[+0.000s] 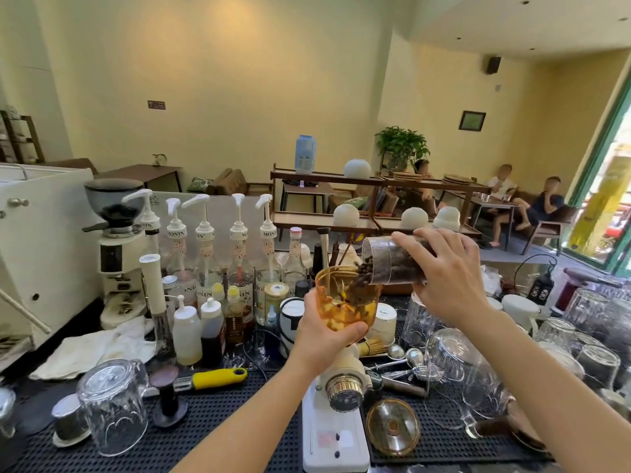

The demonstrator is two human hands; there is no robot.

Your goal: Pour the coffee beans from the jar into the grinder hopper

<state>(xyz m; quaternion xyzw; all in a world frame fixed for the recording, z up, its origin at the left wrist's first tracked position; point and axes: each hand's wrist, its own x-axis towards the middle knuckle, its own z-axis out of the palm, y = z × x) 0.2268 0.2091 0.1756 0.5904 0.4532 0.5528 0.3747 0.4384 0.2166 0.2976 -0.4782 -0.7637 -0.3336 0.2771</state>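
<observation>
Here, right of frame centre, the right hand clamps its fingers round the tipped jar, coffee beans spilling from its mouth. Just below, the left hand grips the amber hopper atop the white grinder.

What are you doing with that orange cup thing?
It's the amber hopper of a white coffee grinder. The left hand steadies the hopper while the right hand tips a clear jar over it. Coffee beans are spilling from the jar's mouth into the hopper. Its lid lies on the mat nearby.
</observation>
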